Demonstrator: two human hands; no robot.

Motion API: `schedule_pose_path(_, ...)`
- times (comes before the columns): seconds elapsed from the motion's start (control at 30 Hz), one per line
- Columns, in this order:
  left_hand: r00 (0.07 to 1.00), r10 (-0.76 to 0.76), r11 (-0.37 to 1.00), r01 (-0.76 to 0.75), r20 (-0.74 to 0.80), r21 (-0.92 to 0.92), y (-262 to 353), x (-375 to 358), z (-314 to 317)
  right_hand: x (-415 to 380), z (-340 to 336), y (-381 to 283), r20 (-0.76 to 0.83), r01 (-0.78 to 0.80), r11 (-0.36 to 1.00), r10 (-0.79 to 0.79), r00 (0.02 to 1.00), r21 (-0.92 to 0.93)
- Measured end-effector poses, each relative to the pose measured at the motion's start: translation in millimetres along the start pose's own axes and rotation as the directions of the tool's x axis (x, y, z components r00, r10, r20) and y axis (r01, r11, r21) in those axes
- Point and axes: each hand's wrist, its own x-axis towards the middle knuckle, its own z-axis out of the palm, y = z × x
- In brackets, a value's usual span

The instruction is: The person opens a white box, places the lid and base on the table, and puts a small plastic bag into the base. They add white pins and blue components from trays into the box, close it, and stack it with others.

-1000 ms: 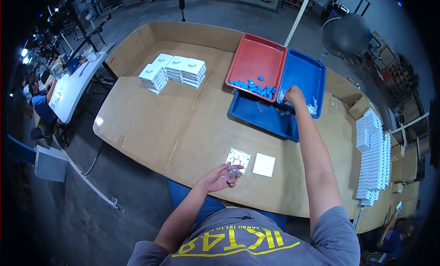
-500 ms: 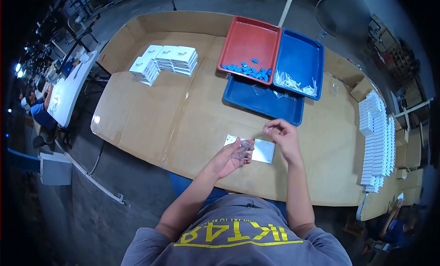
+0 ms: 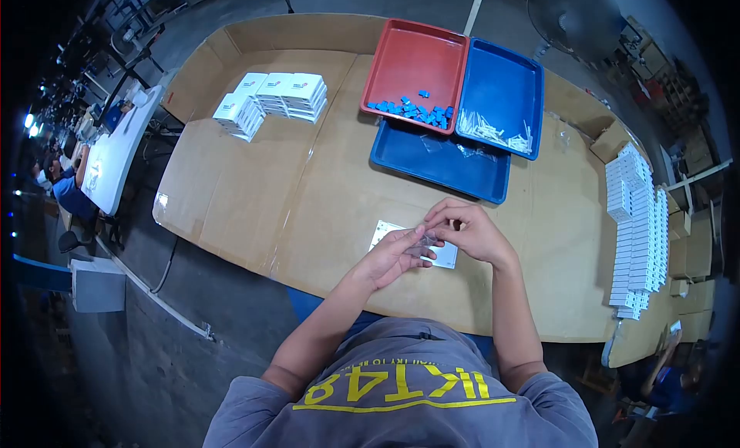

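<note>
My left hand (image 3: 391, 261) is closed around a small clear plastic bag (image 3: 422, 246), palm turned up. The fingers of my right hand (image 3: 465, 230) are pinched at the bag's upper edge, touching the left fingertips. Whether the right fingers hold something more is too small to tell. Beneath both hands, two flat white pieces lie on the cardboard surface: a left one (image 3: 379, 232) and a right one (image 3: 447, 257), both partly covered by the hands.
A red tray (image 3: 420, 55) with blue pieces and a blue tray (image 3: 505, 74) with white sticks overlap a lower blue tray (image 3: 439, 170). White boxes (image 3: 289, 93) stand back left; stacked white parts (image 3: 640, 240) line the right. Other people sit far left and lower right.
My right hand has moved left and down to meet my left hand at the clear bag. Both hands now cover more of the white pieces. The view has shifted slightly.
</note>
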Motion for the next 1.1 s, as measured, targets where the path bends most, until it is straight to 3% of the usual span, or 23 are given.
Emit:
schedule_pose_path(0.07, 1.000, 0.006, 0.999, -0.006, -0.002, -0.044, 0.0, 2.5, 0.3, 4.1, -0.8, 8.0, 0.067, 0.057, 0.998, -0.058, 0.996, 0.028)
schedule_pose_path(0.2, 1.000, 0.010, 0.991, -0.006, 0.026, -0.136, 3.4, 7.3, 5.5, 9.1, -5.5, 12.3, 0.116, -0.024, 1.000, 0.023, 0.993, 0.015)
schedule_pose_path(0.4, 0.999, -0.005, 0.997, 0.009, 0.046, -0.074, -12.4, 26.3, -6.1, 10.1, -10.2, 14.8, 0.333, -0.080, 0.991, 0.112, 0.936, -0.110)
schedule_pose_path(0.5, 0.997, -0.055, 0.992, 0.061, 0.060, -0.110, -12.1, 22.0, -2.1, 15.8, -43.7, 16.4, 0.164, -0.138, 0.990, 0.138, 0.977, -0.016)
schedule_pose_path(0.53, 0.994, -0.081, 0.984, 0.091, 0.075, -0.150, -16.6, 21.6, -6.0, 23.5, -58.0, 26.1, 0.048, -0.079, 0.994, 0.083, 0.995, -0.080)
schedule_pose_path(0.57, 0.991, -0.099, 0.976, 0.115, 0.095, -0.186, -18.1, 23.1, -8.2, 33.5, -75.6, 47.7, -0.078, -0.132, 0.989, 0.126, 0.989, -0.074)
schedule_pose_path(0.6, 0.989, -0.104, 0.961, 0.127, 0.106, -0.247, -21.3, 20.1, -7.8, 44.0, -91.4, 56.0, -0.249, -0.089, 0.964, 0.025, 0.968, -0.249)
schedule_pose_path(0.63, 0.988, -0.108, 0.954, 0.134, 0.111, -0.267, -26.3, 16.5, -7.2, 57.4, -105.8, 66.8, -0.408, -0.153, 0.948, 0.027, 0.912, -0.278)
schedule_pose_path(0.67, 0.987, -0.109, 0.949, 0.138, 0.115, -0.284, -30.1, 13.6, -7.2, 70.1, -122.4, 84.1, -0.491, -0.096, 0.937, -0.088, 0.867, -0.336)
schedule_pose_path(0.7, 0.987, -0.112, 0.943, 0.143, 0.118, -0.300, -34.4, 9.3, -7.4, 82.6, -138.6, 98.2, -0.537, -0.192, 0.887, -0.072, 0.841, -0.419)
schedule_pose_path(0.77, 0.985, -0.119, 0.953, 0.148, 0.122, -0.265, -48.9, 5.8, -16.1, 101.5, -158.3, 115.6, -0.531, -0.207, 0.821, -0.134, 0.837, -0.533)
schedule_pose_path(0.87, 0.983, -0.129, 0.954, 0.159, 0.128, -0.255, -57.0, -5.0, -18.2, 121.5, -163.8, 110.6, -0.465, -0.334, 0.584, -0.085, 0.881, -0.740)
schedule_pose_path(0.97, 0.978, -0.159, 0.949, 0.189, 0.138, -0.251, -50.3, -12.8, -18.2, 125.6, -163.0, 115.2, -0.410, -0.307, 0.483, -0.120, 0.904, -0.820)
schedule_pose_path(1.1, 0.984, -0.125, 0.966, 0.150, 0.129, -0.210, -48.3, -14.0, -21.4, 135.9, -167.0, 123.2, -0.381, -0.300, 0.471, -0.087, 0.920, -0.830)
